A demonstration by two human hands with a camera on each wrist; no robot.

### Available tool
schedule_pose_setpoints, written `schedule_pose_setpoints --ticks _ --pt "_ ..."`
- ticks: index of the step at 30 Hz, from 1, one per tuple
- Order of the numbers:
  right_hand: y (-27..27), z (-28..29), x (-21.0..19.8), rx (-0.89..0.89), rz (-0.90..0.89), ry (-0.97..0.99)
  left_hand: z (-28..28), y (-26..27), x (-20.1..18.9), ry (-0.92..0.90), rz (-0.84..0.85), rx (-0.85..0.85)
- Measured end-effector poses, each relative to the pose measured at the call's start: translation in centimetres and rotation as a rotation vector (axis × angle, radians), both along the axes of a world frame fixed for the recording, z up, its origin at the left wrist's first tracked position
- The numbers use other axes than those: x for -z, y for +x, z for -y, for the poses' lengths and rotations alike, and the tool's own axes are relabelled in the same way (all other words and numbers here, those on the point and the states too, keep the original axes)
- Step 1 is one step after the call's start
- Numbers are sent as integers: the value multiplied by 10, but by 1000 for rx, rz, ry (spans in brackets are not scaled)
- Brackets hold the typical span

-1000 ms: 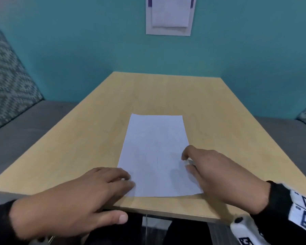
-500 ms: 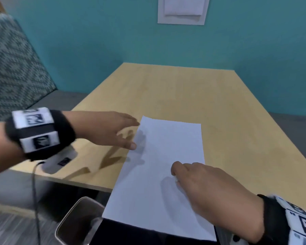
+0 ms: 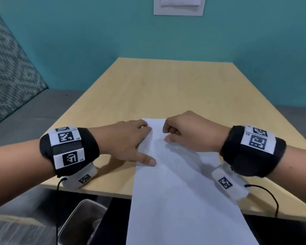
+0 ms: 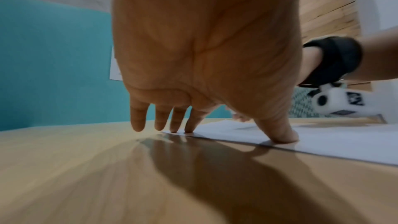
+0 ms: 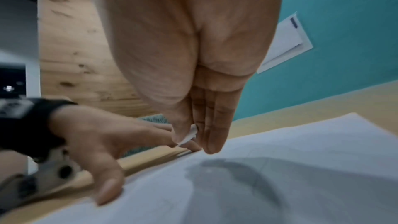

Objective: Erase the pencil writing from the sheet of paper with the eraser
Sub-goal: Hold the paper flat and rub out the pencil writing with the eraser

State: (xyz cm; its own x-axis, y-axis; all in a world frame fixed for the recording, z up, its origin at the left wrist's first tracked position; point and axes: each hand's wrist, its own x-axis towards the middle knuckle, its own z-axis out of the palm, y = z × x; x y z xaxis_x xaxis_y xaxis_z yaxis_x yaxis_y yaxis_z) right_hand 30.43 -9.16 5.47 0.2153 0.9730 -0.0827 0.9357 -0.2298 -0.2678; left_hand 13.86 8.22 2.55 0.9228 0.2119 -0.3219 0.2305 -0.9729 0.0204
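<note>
My left hand (image 3: 125, 140) has moved to the paper's (image 3: 175, 188) 9 o'clock edge, fingers flat; my right hand (image 3: 187, 129) pinches the eraser (image 5: 190, 134), ready to rub.

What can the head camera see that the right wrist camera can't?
Only the head camera shows how the sheet of paper hangs off the table's near edge, and a clear bin on the floor. Only the right wrist camera shows a small white eraser pinched between the right hand's thumb and fingers, plus faint pencil lines. Both show the left hand pressing the paper's left edge, and the teal wall.
</note>
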Motion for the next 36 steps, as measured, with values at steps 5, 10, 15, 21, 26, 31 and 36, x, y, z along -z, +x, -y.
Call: schedule_pose_setpoints --ticks 5,10,15,21,26,31,36 --pt "-3 -38 12 -37 76 -8 8 -6 4 -36 -69 -21" --pt "2 -45 18 -54 96 -10 -1 -8 -5 -142 -59 -40" --pt "7 -43 17 -78 87 -16 -15 4 -25 -103 -142 36" --pt "8 -43 17 -93 67 -9 -36 33 -75 -50 -411 -82" --pt "13 -43 18 -96 54 17 -19 35 -40 -87 -319 -51" --pt "17 -44 21 -92 74 10 -7 31 -26 122 -275 101" --pt "12 -48 20 -77 113 2 -15 24 -22 112 -245 111"
